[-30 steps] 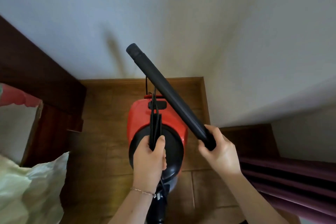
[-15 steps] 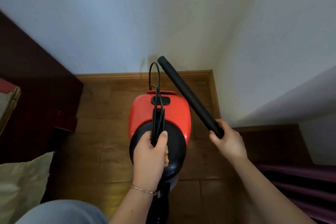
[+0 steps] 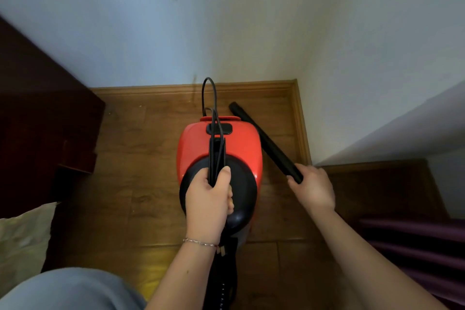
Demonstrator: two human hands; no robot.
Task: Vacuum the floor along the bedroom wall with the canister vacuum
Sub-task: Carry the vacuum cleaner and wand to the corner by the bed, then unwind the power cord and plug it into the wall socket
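The black tube (image 3: pixel 264 141) was swung down from across the red vacuum (image 3: pixel 219 143) to its right side, the far end lowered from wall height toward the floor (image 3: pixel 151 158). The right grip (image 3: pixel 313 189) holding it was carried rightward, apart from the vacuum.

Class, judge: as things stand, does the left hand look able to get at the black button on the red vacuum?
Probably not yet: the left hand grips the handle and cord. The black button lies just ahead, crossed only by cord; letting go would free the hand.

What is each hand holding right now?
Left hand: grips the handle and cord of the red vacuum.
Right hand: grips the black tube.
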